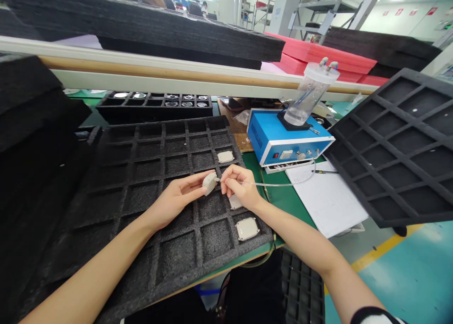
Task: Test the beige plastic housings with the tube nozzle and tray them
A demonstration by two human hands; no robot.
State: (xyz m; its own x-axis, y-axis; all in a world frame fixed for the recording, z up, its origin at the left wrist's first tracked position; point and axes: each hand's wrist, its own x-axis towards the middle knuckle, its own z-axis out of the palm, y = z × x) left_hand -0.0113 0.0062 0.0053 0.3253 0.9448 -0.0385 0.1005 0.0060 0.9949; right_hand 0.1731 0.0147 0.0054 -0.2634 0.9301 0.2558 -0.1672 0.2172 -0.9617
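My left hand (180,194) pinches a small off-white watch case (209,183) on edge above the black foam tray (198,258). From the right, my right hand (244,187) grips the end of a thin clear tube (279,185). The tube's pale tip meets the side of the case or lies very close to it; I cannot tell which. Three similar off-white cases lie in the tray's right column: one behind my hands (225,157), another partly hidden under my right hand (235,202), and a third nearer me (247,228).
The tube runs to a blue box (290,137) carrying a clear cylinder (306,95). Paper with a pen (327,192) lies beside it. A foam tray (399,145) leans at right; another (155,108) holds round parts behind. Stacked black foam (31,187) rises at left beneath a shelf (177,81).
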